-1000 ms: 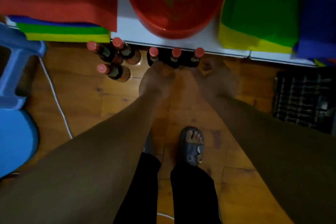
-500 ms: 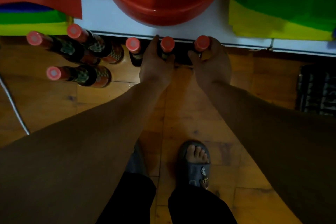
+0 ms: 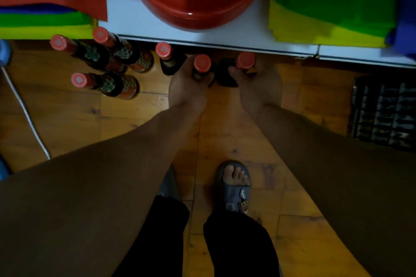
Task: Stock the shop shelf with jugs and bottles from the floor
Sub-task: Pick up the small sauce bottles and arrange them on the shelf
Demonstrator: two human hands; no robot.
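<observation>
Both bottles (image 3: 202, 63) drawn outward (left hand (image 3: 186, 92), right hand (image 3: 258, 90))

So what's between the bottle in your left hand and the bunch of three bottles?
One more red-capped bottle, standing on the floor; the head view shows it.

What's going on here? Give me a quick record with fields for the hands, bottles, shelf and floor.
left hand: grips the neck of a red-capped bottle
right hand: grips the neck of the rightmost bottle
other bottles: four more stand on the wooden floor, left of the hands
shelf: white, holds a red basin
floor at right: black crate
</observation>
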